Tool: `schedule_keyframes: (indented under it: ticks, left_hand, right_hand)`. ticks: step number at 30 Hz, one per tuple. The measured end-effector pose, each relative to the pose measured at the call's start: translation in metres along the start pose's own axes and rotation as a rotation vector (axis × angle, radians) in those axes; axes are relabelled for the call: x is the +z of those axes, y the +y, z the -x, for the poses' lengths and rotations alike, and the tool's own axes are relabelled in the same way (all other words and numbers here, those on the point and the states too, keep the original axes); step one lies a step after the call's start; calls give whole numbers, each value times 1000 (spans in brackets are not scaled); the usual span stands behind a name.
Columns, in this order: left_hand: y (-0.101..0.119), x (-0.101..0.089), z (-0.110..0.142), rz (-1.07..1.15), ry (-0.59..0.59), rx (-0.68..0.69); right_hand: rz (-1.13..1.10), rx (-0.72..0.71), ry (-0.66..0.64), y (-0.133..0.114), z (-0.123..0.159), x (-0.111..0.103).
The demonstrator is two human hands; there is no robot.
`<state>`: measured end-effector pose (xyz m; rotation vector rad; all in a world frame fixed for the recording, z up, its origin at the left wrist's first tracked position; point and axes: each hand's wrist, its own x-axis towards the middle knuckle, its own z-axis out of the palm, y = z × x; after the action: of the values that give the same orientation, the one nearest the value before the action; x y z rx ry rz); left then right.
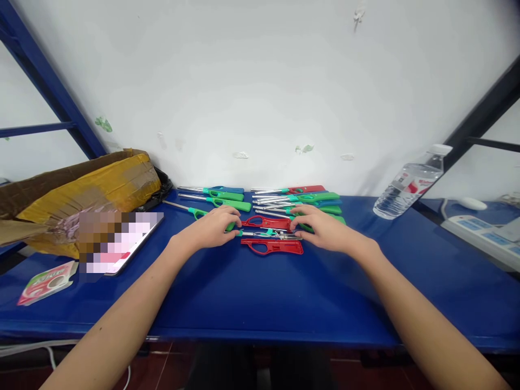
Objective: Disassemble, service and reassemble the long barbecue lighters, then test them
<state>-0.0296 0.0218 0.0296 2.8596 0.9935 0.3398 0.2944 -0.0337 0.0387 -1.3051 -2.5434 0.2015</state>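
A red gas lighter lies taken apart on the blue table, between my hands. Its upper shell half (264,222) and lower shell half (280,247) both have a trigger loop. Between them run the inner parts (266,234), with a metal tube and teal pieces. My left hand (215,226) has its fingers curled and pinched at the left end of the upper half and the tube. At the right end, my right hand (319,227) closes thumb and fingers on the upper half and inner parts; its fingers partly hide the grip there. A green lighter (197,213) reaches under my left hand.
Several green, blue and red lighters (300,199) lie by the wall. Left are a taped cardboard box (97,184), a phone (136,244) and a torn package (46,283). A plastic bottle (410,187) leans right, near a power strip (475,233).
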Motion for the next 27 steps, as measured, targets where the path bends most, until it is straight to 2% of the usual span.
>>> schedule_keyframes:
  ticks: [4, 12, 22, 27]
  left_hand:
    - [2, 0, 0, -32, -34, -5]
    - [20, 0, -1, 7, 31, 49]
    - [17, 4, -3, -34, -16, 73]
    - [17, 8, -4, -61, -22, 61]
  right_hand:
    - [13, 2, -21, -3, -1, 2]
    - [-36, -14, -17, -5, -5, 9]
    - [-15, -25, -57, -5, -7, 14]
    - [-23, -35, -27, -5, -7, 16]
